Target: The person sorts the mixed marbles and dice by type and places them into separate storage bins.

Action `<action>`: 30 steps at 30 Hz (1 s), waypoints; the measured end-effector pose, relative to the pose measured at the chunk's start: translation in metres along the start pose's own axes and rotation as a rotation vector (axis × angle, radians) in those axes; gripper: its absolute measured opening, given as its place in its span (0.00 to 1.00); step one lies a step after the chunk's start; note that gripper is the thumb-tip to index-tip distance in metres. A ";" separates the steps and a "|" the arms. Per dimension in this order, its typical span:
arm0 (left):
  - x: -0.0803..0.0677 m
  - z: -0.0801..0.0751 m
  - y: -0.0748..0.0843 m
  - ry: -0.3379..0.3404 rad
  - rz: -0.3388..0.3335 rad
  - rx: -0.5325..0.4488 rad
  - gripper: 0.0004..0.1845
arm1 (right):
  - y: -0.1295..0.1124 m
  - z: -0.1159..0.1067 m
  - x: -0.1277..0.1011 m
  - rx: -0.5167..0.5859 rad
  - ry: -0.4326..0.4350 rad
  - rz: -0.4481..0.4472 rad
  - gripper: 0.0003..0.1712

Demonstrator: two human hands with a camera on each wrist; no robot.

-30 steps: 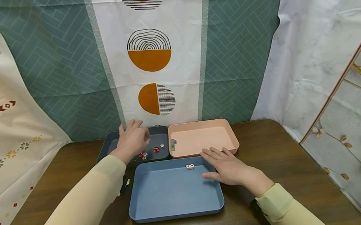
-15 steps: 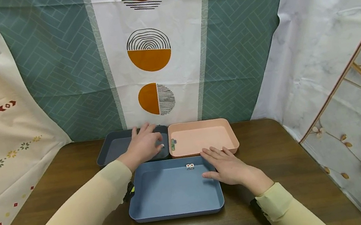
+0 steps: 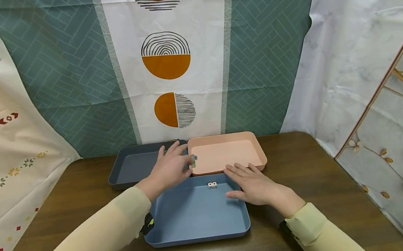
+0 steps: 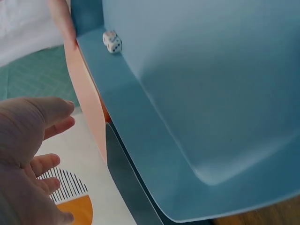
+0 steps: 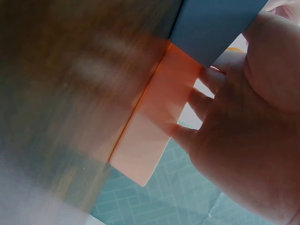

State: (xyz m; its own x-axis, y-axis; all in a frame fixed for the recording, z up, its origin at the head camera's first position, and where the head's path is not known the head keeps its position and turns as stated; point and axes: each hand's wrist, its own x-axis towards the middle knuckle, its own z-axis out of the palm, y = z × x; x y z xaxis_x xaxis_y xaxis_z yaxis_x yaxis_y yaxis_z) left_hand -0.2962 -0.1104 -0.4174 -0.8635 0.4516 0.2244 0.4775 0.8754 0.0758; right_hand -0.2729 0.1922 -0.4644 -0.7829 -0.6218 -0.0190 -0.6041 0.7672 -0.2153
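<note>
My left hand is over the boundary between the dark grey tray and the pink tray, fingers loosely bent. Thumb and index finger look apart in the head view, and no object shows between them. Beside its fingertips, small greenish translucent dice lie at the pink tray's left end, partly covered. Two white dice sit together at the far side of the blue tray. With fingers spread, my right hand rests at the blue tray's right rim, its fingertips by the pink tray's near edge.
All three trays stand touching on a brown wooden table. Behind them hangs a green and white patterned cloth. Other cloths hang at the left and right sides. The left hand and forearm cover part of the dark tray.
My left hand has moved right across the dark tray toward the pink one, covering the red and white dice seen there earlier. The right hand has stayed still.
</note>
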 end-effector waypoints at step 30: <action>0.000 0.017 0.049 -0.151 0.167 -0.046 0.14 | 0.002 0.000 0.001 -0.016 -0.009 0.007 0.49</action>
State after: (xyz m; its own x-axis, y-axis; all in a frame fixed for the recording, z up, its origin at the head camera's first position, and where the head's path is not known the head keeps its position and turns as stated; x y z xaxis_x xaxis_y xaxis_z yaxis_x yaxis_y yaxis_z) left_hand -0.2760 -0.0648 -0.4305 -0.7847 0.6132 0.0902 0.6197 0.7790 0.0951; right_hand -0.2747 0.1934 -0.4652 -0.7861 -0.6175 -0.0288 -0.6008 0.7742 -0.1992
